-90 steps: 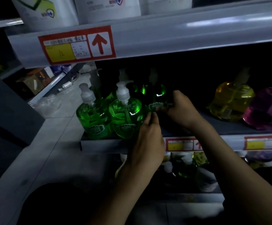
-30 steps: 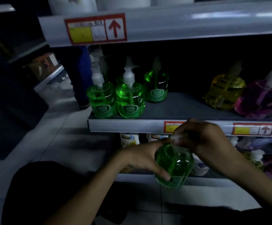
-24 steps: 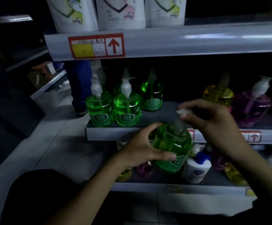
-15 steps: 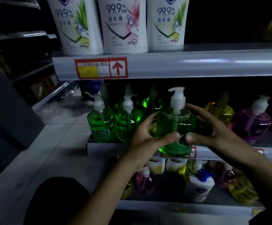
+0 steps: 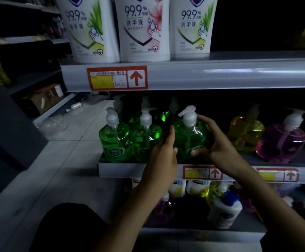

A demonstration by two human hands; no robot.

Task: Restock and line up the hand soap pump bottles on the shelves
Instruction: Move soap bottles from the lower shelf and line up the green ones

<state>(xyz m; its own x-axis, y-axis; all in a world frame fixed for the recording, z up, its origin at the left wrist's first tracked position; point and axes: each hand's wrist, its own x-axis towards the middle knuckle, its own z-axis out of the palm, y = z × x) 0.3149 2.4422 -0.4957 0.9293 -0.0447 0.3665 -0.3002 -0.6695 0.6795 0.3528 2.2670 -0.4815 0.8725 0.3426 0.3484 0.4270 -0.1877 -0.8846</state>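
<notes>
Two bare hands hold one green pump bottle [image 5: 190,137] between them at the front of a dim shop shelf. The left hand [image 5: 163,155] cups the bottle's left side, fingers reaching up the curve and thumb across the front. The right hand [image 5: 219,148] wraps round the right side, thumb low on the front near the label. The bottle stands upright with its white pump spout pointing left. Its base is at the middle shelf's front lip [image 5: 120,169]; whether it fully rests there cannot be told.

Just left of the left hand, two matching green bottles [image 5: 114,140] stand side by side at the shelf front, touching each other, with more green bottles in the dark behind them. Right of the right hand, past a gap, stand a yellow bottle [image 5: 245,133] and a purple bottle [image 5: 282,140]. Above the hands, white refill pouches [image 5: 142,28] line the upper shelf. Below the hands, the lower shelf carries a jumble of small bottles, among them a white bottle with a blue cap [image 5: 224,211].

The green front row looks nearly filled, with this bottle going in as its third. The spout probably needs turning to match its neighbours, and the untidy lower shelf looks like work to come.
</notes>
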